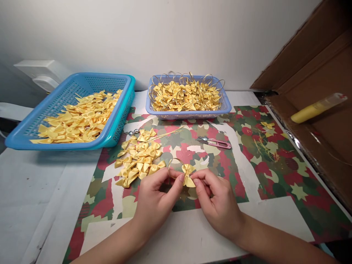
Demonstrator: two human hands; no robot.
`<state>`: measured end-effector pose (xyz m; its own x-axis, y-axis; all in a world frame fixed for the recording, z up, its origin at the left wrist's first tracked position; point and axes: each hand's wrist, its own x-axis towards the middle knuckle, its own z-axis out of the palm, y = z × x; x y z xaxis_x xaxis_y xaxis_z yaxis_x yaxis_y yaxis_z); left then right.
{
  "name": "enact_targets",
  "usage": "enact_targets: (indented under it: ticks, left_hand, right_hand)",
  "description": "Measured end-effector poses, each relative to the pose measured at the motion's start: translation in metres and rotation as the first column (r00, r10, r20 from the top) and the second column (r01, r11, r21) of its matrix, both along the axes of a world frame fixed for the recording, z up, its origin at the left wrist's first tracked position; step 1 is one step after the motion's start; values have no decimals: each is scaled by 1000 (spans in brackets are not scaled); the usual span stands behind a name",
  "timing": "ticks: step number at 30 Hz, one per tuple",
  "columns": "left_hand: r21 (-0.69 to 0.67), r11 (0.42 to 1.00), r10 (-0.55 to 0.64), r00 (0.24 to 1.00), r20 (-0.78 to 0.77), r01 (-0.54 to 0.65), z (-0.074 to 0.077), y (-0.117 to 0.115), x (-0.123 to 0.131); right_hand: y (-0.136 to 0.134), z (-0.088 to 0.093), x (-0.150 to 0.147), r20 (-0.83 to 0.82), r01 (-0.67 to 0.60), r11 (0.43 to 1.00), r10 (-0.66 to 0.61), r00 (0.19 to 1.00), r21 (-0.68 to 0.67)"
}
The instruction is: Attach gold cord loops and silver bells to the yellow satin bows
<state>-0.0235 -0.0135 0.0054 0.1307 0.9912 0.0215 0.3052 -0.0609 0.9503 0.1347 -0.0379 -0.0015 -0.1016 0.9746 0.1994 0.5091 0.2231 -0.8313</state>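
My left hand and my right hand meet over the patterned mat, fingers pinched together on one yellow satin bow that carries a thin gold cord loop. Left of the hands lies a loose pile of yellow bows, with gold cord strands beside it. Small pink-handled thread snips lie just beyond my hands.
A large blue basket at the left holds several plain yellow bows. A smaller lavender basket at the back holds bows with gold loops. An open cardboard box with a yellow tube stands at the right. A stray bow lies near it.
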Motion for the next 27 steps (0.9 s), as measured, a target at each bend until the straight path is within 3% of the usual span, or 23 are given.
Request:
enact_targets:
  ticks: [6,13,20,27]
  left_hand:
    - [205,978,9,986,-165,25,-1,1,0]
    - [436,893,49,942,-333,108,-7,3,-2]
    - [556,813,58,927,-369,171,-9,3,-2]
    - [541,803,-18,917,-398,250,-9,-1,0]
  right_hand:
    - [1,1,0,11,12,1000,-12,1000,24]
    - [2,-2,-2,14,17,999,-17,1000,27]
    - [0,-3,-3,9,15,1000,-15,1000,4]
    - [-5,-3,-8,-98,0,1000,-1,995,-3]
